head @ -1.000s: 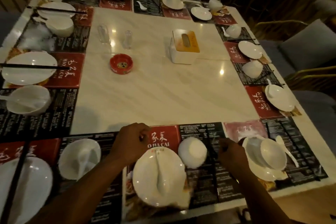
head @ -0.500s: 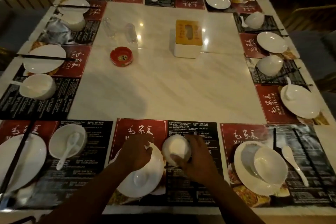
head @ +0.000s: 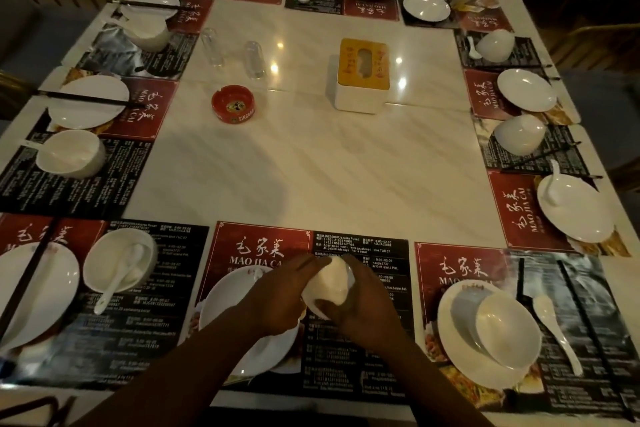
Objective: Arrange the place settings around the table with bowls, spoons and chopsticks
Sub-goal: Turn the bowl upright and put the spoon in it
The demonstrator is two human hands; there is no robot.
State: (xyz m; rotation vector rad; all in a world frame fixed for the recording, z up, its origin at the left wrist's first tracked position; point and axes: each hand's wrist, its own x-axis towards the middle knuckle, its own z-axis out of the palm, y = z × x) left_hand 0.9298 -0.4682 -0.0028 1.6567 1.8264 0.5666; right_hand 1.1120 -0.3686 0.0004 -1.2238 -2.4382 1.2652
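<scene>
At the near edge, a white bowl (head: 329, 284) is tilted on its side, held between both hands. My left hand (head: 277, 298) grips its left side over a white plate (head: 225, 308). My right hand (head: 363, 308) curls round its right and lower side. To the right, another setting has a bowl (head: 505, 326) on a plate (head: 453, 340), a white spoon (head: 554, 333) and black chopsticks (head: 585, 315). On the left stands a bowl with a spoon (head: 119, 267) beside a plate (head: 41, 288) crossed by chopsticks (head: 26, 277). A spoon for the middle setting is hidden.
Red and black placemats ring the white marble table (head: 311, 163). More plates, bowls and spoons line the left, far and right sides. In the middle stand a tissue box (head: 362, 74), a red ashtray (head: 232, 104) and two small glasses (head: 254, 59).
Both hands moved from the mat edges to the middle bowl. The bowl, standing upside down before, is now lifted and tilted between them. The camera view shifted back.
</scene>
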